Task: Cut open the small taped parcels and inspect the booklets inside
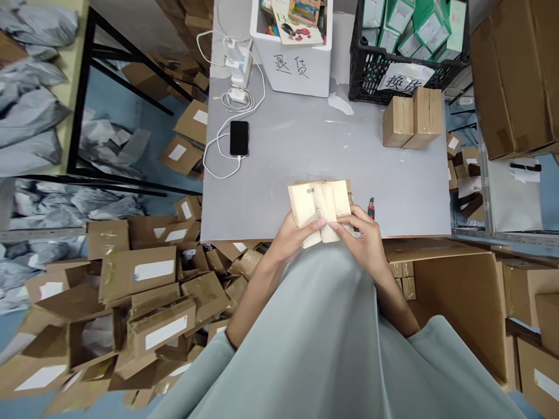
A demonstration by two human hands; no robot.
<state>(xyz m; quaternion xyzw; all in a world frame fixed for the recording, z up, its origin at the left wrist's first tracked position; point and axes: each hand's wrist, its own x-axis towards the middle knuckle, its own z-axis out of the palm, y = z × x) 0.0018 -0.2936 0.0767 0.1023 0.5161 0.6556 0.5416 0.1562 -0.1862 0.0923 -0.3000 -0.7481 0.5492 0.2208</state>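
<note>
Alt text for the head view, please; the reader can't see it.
A person's left hand and right hand hold open a small cream paper book at a grey tabletop's near edge. A white rectangular bin and black plastic crate stand beyond.

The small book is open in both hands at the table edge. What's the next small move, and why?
I'd probably turn a page with the right hand: its thumb and fingers are at the right-hand page, while the left hand can steady the book from its left side.
</note>
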